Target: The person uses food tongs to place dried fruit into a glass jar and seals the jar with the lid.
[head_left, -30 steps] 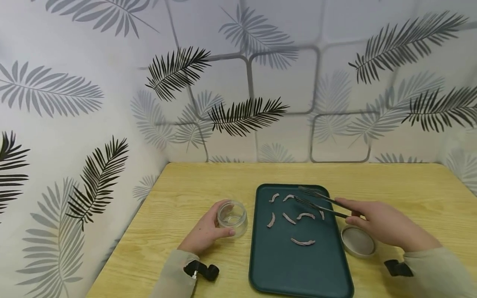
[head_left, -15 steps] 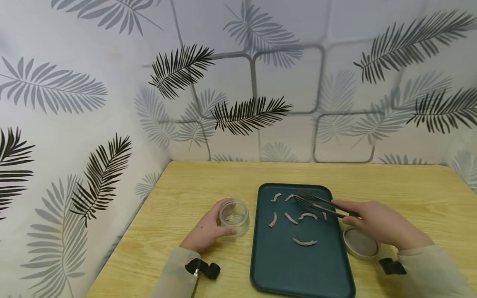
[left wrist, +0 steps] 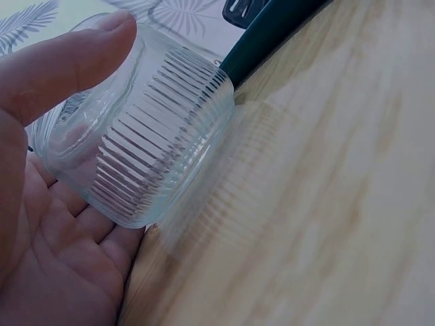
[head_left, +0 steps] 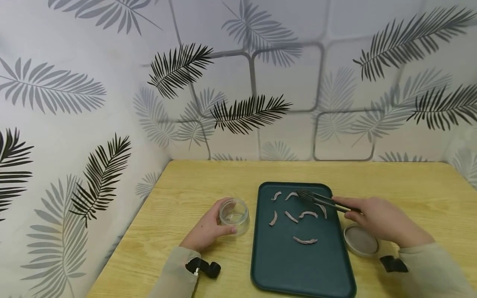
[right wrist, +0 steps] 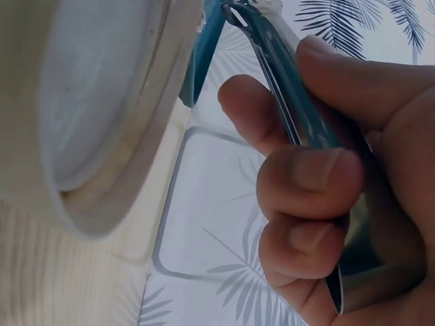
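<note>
Head view: a yellow wood-grain table (head_left: 201, 178) runs back to the far wall (head_left: 283, 78), whose covering carries black and grey leaf prints over rounded grey outlines; the left wall (head_left: 44, 157) bears similar leaves. Right of the table's middle lies a dark green tray (head_left: 303, 269), its long sides running near to far, with seven pale strips (head_left: 305, 240) scattered on it, six in the far half and one nearer. Left of the tray, the left hand (head_left: 206, 229) grips a clear glass jar (head_left: 240, 224), whose ribbed side and base, close against the wood, show in the left wrist view. The right hand (head_left: 380, 219) is clamped on metal tongs (head_left: 324, 200) reaching over the tray's right edge; their tips look close together among the far strips, though I cannot tell whether they touch one. A round lid (head_left: 361, 241) lies just right of the tray.
</note>
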`<state>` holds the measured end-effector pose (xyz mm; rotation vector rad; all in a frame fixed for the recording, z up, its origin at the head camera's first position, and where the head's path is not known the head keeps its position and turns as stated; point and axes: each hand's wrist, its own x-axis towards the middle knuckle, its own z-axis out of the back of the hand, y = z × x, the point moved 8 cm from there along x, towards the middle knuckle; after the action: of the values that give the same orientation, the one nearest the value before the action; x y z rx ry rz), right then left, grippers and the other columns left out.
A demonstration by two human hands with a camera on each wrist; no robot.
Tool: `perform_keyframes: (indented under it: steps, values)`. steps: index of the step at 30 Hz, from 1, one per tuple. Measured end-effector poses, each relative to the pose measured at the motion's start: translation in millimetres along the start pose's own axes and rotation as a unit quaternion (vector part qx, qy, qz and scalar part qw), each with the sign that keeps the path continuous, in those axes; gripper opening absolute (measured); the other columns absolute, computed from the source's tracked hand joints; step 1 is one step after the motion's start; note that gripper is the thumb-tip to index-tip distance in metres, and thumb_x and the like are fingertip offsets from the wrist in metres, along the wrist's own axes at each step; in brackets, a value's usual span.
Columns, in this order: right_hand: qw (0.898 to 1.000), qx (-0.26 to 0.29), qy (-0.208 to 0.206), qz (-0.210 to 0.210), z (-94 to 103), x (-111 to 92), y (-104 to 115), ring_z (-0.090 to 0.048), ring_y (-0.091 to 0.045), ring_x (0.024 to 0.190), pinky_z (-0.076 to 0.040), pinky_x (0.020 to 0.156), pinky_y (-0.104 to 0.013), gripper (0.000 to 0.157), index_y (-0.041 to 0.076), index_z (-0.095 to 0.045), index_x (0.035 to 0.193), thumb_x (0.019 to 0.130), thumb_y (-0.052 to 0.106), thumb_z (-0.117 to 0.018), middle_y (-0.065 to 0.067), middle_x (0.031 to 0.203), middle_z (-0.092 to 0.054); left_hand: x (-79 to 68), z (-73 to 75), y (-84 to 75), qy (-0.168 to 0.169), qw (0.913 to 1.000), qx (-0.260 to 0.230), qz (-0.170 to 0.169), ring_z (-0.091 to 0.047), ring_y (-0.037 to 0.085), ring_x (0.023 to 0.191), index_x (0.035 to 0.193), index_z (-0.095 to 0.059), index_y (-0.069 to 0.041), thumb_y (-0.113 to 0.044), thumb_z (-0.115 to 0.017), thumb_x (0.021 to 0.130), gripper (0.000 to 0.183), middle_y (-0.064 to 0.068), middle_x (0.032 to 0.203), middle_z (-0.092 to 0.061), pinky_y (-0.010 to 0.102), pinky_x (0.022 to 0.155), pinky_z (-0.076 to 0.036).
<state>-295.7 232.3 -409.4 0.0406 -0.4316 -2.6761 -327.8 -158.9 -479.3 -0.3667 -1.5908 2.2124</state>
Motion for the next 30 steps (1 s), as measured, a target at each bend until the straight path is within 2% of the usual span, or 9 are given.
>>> perform_keyframes:
  steps: [3,6,10,15,23,30]
  values:
    - [1.000,-0.001,-0.005,0.000,3.0,-1,-1,-0.056,-0.008,0.071,-0.044,0.064,-0.036,0.050,0.023,-0.057,0.147,0.099,0.026,-0.067,-0.004,0.108,-0.073,-1.0,-0.2,0.8,0.000,1.0000,-0.002,0.002,-0.038,0.018,0.143,0.153,-0.037,-0.030,-0.018,-0.083,0.086,0.082,0.001,0.155,-0.043,0.049,0.114,-0.030]
    - [1.000,0.004,-0.003,-0.005,4.5,-2,-2,-0.056,-0.009,0.070,-0.044,0.064,-0.037,0.051,0.024,-0.055,0.149,0.099,0.027,-0.066,-0.007,0.113,-0.072,-1.4,0.0,1.2,-0.002,1.0000,0.002,0.001,-0.038,0.018,0.143,0.154,-0.036,-0.029,-0.019,-0.083,0.086,0.083,0.001,0.155,-0.043,0.048,0.114,-0.030]
    - [1.000,0.010,0.001,-0.009,6.9,-2,-3,-0.051,-0.009,0.067,-0.041,0.063,-0.036,0.052,0.025,-0.053,0.150,0.100,0.028,-0.065,-0.007,0.113,-0.072,-0.9,0.2,0.9,-0.002,1.0000,0.006,0.000,-0.039,0.017,0.143,0.154,-0.036,-0.030,-0.021,-0.083,0.086,0.083,0.000,0.155,-0.043,0.047,0.113,-0.031]
    - [1.000,0.011,-0.009,-0.004,11.2,-5,-2,-0.055,-0.009,0.074,-0.042,0.065,-0.036,0.051,0.025,-0.053,0.150,0.100,0.028,-0.065,-0.007,0.117,-0.071,-1.4,0.5,1.3,0.000,1.0000,0.001,0.000,-0.038,0.016,0.143,0.153,-0.036,-0.030,-0.022,-0.084,0.086,0.083,0.000,0.155,-0.043,0.047,0.113,-0.032]
    - [0.999,0.031,-0.016,0.003,20.1,-8,5,-0.048,-0.003,0.059,-0.039,0.063,-0.033,0.052,0.029,-0.050,0.152,0.102,0.035,-0.061,0.012,0.097,-0.071,1.9,1.6,0.0,0.002,1.0000,-0.002,-0.002,-0.038,0.017,0.143,0.156,-0.035,-0.026,-0.021,-0.084,0.086,0.085,0.001,0.156,-0.043,0.047,0.113,-0.032]
    - [0.999,0.041,-0.028,0.018,21.9,-7,22,-0.042,-0.001,0.054,-0.038,0.062,-0.030,0.051,0.032,-0.050,0.152,0.102,0.037,-0.060,0.015,0.093,-0.068,2.4,1.5,0.5,0.004,1.0000,-0.001,-0.002,-0.038,0.018,0.143,0.156,-0.035,-0.025,-0.022,-0.084,0.085,0.086,0.001,0.155,-0.043,0.047,0.113,-0.031]
